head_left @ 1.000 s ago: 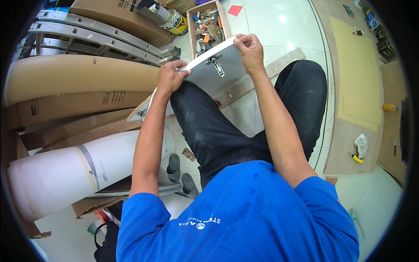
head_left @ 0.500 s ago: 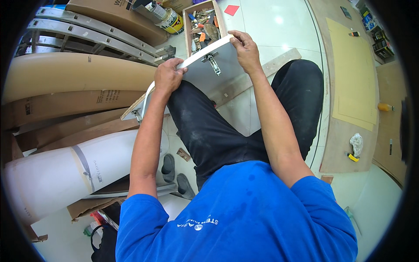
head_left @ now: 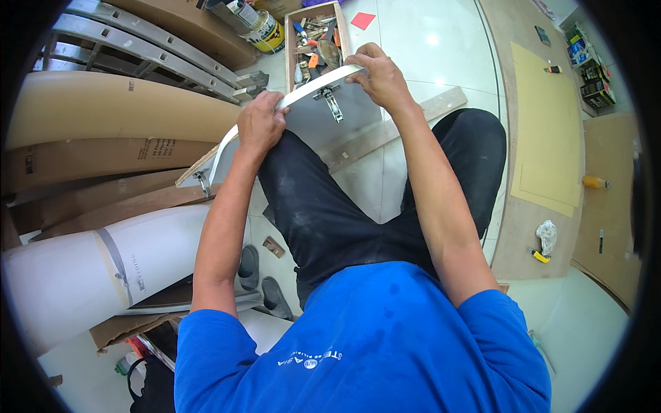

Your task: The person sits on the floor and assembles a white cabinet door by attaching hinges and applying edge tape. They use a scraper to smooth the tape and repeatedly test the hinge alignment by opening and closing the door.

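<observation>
A white cabinet door panel (head_left: 313, 127) stands on edge beyond my left knee, sloping down to the left, with metal hinges on its face; one hinge (head_left: 332, 104) shows between my hands. Along its upper edge runs a thin white edge-banding strip (head_left: 313, 88). My left hand (head_left: 261, 122) is closed over the strip and the panel edge, thumb on the near side. Past it, the strip's loose tail bows away from the bare edge. Between thumb and fingers, my right hand (head_left: 381, 79) pinches the strip near its right end, where it curves.
Beyond the panel sits a wooden box of tools (head_left: 317, 41), beside a paint can (head_left: 267, 34). Ladders (head_left: 151, 51), cardboard and a white roll (head_left: 76, 275) crowd the left. A plank (head_left: 441, 103) lies on the tiles; a plywood sheet (head_left: 496, 258) lies right. Slippers (head_left: 275, 297) are lower left.
The whole view has shifted, so most things sit slightly further left. Near my right hand the strip now bends in a curve, where it looked straight along the edge before.
</observation>
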`<act>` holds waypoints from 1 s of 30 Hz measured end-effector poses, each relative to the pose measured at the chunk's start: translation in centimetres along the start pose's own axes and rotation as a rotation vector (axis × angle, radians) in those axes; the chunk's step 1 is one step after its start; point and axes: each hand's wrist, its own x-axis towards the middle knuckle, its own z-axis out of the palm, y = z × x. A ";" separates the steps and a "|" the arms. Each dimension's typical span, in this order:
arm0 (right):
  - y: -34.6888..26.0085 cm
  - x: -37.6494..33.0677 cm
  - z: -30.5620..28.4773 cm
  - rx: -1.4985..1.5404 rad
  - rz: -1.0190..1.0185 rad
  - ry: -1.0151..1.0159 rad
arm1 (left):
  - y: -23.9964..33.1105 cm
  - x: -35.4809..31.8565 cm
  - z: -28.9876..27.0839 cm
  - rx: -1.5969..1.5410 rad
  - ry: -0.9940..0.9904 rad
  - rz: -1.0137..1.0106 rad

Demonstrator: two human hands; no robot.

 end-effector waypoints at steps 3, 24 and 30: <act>0.4 -0.1 0.7 -0.026 -0.024 0.065 | 0.0 -0.3 0.4 0.021 0.032 0.020; 0.7 0.0 -0.1 0.049 -0.020 -0.020 | -0.3 0.0 -0.2 -0.042 0.003 -0.020; 0.6 0.1 0.3 0.054 0.036 0.043 | -0.6 0.4 -0.5 -0.115 -0.062 -0.098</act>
